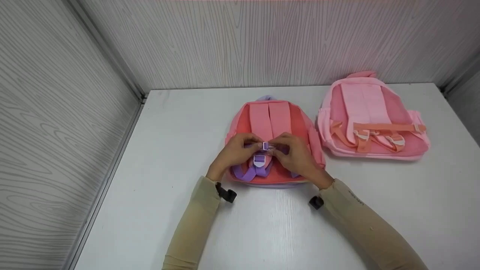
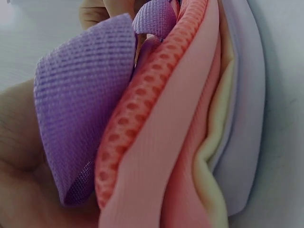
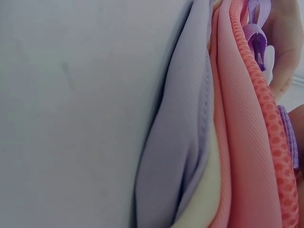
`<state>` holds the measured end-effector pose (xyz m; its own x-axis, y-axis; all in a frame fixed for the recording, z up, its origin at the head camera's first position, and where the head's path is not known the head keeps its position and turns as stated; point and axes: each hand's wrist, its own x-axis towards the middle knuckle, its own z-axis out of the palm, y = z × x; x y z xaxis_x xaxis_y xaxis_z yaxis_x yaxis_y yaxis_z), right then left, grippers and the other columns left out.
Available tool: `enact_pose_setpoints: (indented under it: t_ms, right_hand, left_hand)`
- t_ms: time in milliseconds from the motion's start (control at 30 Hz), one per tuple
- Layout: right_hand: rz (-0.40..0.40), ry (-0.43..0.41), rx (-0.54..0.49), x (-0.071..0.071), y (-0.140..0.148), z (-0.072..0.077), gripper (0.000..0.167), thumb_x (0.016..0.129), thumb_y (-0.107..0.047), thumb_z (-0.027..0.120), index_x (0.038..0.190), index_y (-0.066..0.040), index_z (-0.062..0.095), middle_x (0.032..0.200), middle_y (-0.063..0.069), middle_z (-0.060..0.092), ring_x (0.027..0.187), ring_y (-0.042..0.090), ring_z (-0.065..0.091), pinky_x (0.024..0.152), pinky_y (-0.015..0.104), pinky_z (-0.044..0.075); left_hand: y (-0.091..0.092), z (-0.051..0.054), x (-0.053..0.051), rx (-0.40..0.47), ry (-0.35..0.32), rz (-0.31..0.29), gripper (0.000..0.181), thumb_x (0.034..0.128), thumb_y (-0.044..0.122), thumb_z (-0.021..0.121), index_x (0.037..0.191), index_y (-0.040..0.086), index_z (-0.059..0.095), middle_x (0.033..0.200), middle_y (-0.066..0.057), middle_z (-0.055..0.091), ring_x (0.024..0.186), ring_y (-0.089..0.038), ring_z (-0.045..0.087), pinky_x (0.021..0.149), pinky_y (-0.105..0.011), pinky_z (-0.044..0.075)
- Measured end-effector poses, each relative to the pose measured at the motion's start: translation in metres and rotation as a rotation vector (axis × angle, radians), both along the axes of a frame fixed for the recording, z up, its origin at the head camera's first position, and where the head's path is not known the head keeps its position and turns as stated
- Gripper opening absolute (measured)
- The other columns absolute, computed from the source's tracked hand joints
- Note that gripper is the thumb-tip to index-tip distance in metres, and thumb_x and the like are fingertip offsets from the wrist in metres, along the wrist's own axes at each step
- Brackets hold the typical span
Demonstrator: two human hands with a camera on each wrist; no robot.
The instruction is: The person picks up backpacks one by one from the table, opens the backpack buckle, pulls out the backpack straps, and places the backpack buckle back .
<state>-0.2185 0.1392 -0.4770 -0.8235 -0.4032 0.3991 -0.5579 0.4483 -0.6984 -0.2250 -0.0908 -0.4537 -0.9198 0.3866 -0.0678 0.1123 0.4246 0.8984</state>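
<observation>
White tabletop (image 1: 168, 157) lies beneath the grip, in a corner of pale wood-grain panels. Left hand (image 1: 238, 153) and right hand (image 1: 296, 154) meet fingertip to fingertip, each with thumb and finger pinching a small buckle (image 1: 265, 146) between them. Right under the grip lies the coral backpack (image 1: 299, 122), back side up, its lavender layer (image 2: 251, 104) down against the table and a pale yellow strip (image 2: 213, 135) showing along its side. Just below the grip sits a white strap buckle (image 1: 259, 161), with purple webbing (image 1: 245, 174) looping out beside the left hand. Above the grip, two shoulder straps (image 1: 260, 116) run side by side towards the bag's top edge. Nearer the wearer than the bag's bottom edge, bare table stretches between the two forearms. Left of the grip a broad stretch of tabletop reaches the table's left edge, well apart from the hand. To the right, room is tight: a pink backpack (image 1: 362, 101) with orange webbing (image 1: 390, 127) stands just beside the coral one; whether they touch is hard to tell. Farthest off, beyond the grip, the table's back edge meets the rear wall (image 1: 232, 45).
</observation>
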Motion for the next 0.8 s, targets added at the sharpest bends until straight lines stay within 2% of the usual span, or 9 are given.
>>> enact_pose_setpoints:
  t_ms: [67, 233, 333, 667, 800]
  right_hand:
    - [-0.001, 0.004, 0.002, 0.0003, -0.0001, -0.0007, 0.021, 0.093, -0.003, 0.081, 0.114, -0.002, 0.082, 0.103, 0.012, 0.076, 0.098, 0.027, 0.071, 0.088, 0.047, 0.06]
    - [-0.001, 0.014, 0.004, 0.001, -0.0006, -0.0021, 0.02, 0.093, -0.003, 0.081, 0.113, -0.001, 0.082, 0.102, 0.012, 0.075, 0.094, 0.026, 0.071, 0.084, 0.045, 0.06]
    - [-0.004, 0.008, 0.001, 0.0013, -0.0007, -0.0021, 0.02, 0.094, -0.003, 0.081, 0.113, -0.001, 0.082, 0.102, 0.012, 0.075, 0.094, 0.026, 0.07, 0.084, 0.044, 0.06]
    - [-0.003, -0.007, 0.009, 0.0004, 0.0003, -0.0016, 0.019, 0.096, -0.005, 0.08, 0.114, -0.001, 0.081, 0.103, 0.013, 0.075, 0.095, 0.026, 0.07, 0.085, 0.044, 0.061]
    - [-0.003, 0.007, -0.004, 0.0006, 0.0003, -0.0009, 0.019, 0.094, -0.001, 0.08, 0.113, -0.001, 0.082, 0.103, 0.013, 0.076, 0.093, 0.027, 0.071, 0.083, 0.045, 0.061]
  left_hand:
    - [-0.0015, 0.0003, 0.0003, -0.016, 0.005, -0.011, 0.02, 0.1083, 0.017, 0.063, 0.121, 0.008, 0.075, 0.105, -0.006, 0.073, 0.07, -0.013, 0.062, 0.065, -0.026, 0.051]
    - [-0.0046, 0.0008, 0.0003, -0.068, 0.032, -0.023, 0.022, 0.1085, 0.019, 0.063, 0.123, 0.009, 0.076, 0.114, -0.005, 0.074, 0.091, -0.014, 0.065, 0.084, -0.03, 0.054]
    - [-0.0064, 0.0007, 0.0001, -0.075, 0.037, -0.02, 0.021, 0.108, 0.019, 0.064, 0.123, 0.009, 0.076, 0.116, -0.004, 0.074, 0.098, -0.015, 0.064, 0.091, -0.033, 0.054]
    - [-0.0044, -0.001, 0.0, -0.1, 0.032, 0.003, 0.019, 0.1083, 0.019, 0.064, 0.121, 0.011, 0.076, 0.115, -0.003, 0.073, 0.101, -0.016, 0.063, 0.093, -0.034, 0.054]
    - [-0.0026, -0.0019, -0.0005, -0.084, 0.048, 0.0, 0.018, 0.1081, 0.017, 0.063, 0.119, 0.009, 0.075, 0.113, -0.005, 0.073, 0.097, -0.016, 0.064, 0.088, -0.032, 0.054]
